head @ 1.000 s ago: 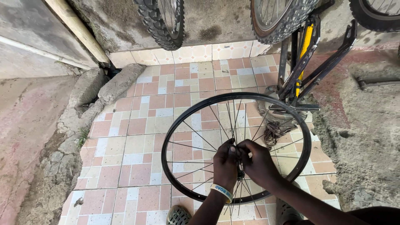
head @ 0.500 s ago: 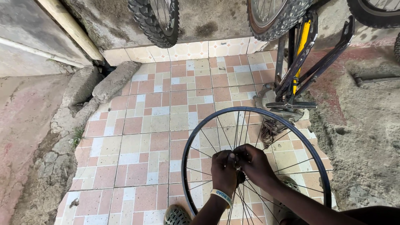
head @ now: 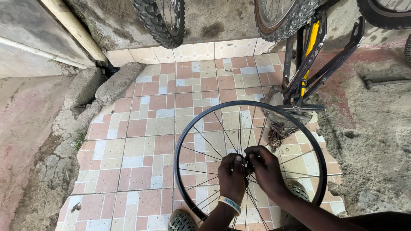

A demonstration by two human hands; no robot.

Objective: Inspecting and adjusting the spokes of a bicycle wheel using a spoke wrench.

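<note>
- Two hands meet at the middle of a bare wheel (head: 252, 158) in the head view; it stands over the tiled floor (head: 145, 128), rim black, spokes thin, no tyre on it.
- Left hand (head: 231, 176) wraps the hub (head: 248, 167) from the near side, fingers curled and pressed together, a pale wristband (head: 230, 204) on the wrist.
- Right hand (head: 266, 168) closes on the hub from the other side, fingers bent and pinching at it; what exactly they pinch is probably the axle end, but it is hidden.
- Beyond the wheel stands a black and yellow bike frame (head: 308, 68).
- Knobby tyres (head: 160, 21) hang at the wall.
- One sandal (head: 182, 220) shows below the rim.
</note>
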